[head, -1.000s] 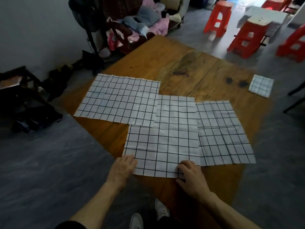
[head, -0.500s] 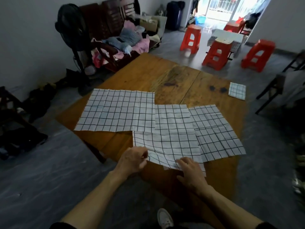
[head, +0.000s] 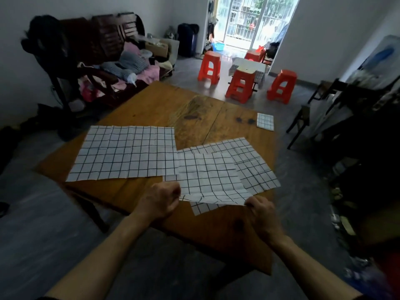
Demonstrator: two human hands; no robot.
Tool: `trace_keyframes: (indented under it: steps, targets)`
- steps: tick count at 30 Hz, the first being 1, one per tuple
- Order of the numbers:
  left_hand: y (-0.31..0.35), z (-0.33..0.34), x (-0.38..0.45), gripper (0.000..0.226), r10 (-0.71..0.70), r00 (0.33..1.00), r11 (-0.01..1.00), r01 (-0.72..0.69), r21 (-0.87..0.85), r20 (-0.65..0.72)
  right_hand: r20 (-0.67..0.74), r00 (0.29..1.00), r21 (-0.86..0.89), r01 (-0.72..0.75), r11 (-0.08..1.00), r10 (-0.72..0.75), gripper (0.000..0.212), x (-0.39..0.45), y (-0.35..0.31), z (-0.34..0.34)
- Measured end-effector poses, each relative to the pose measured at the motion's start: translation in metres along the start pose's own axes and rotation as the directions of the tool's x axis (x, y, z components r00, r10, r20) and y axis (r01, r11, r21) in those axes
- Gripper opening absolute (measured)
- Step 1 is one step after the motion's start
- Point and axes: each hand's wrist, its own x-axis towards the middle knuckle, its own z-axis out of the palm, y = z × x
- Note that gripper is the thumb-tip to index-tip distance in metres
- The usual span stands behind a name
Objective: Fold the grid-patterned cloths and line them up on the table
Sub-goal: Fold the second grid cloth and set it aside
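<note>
Cloth [head: 211, 180] in 2 hands (raised)

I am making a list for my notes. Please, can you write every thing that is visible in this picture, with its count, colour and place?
held cloth: 1, white with black grid, near edge lifted
flat cloths: 2, same pattern, left and right on table
folded cloth: 1, same pattern, far right corner
table: 1, brown wood, centre
stools: 4, red, behind table
bench: 1, dark wood, clothes on it, far left
left hand: pinches cloth's near left corner
right hand: pinches near right corner
</note>
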Motion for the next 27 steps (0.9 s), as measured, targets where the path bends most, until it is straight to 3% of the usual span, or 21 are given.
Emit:
trace_keyframes:
  steps: [7,18,27]
  targets:
    - [0.031,0.009,-0.010,0.016,-0.023,1.000,1.000,0.023,0.014,-0.011,-0.104,0.994,0.069,0.028,0.997,-0.021,0.008,-0.029,0.027,-0.027]
    - [0.116,0.041,-0.031,0.019,-0.099,0.995,0.993,0.099,0.070,-0.007,-0.120,0.993,0.190,0.029,0.981,-0.006,0.006,-0.089,0.092,-0.062]
    - [0.154,0.056,-0.042,0.031,-0.209,0.973,0.972,0.217,0.086,-0.098,-0.157,0.985,0.224,0.104,0.969,-0.069,0.004,-0.097,0.117,-0.082]
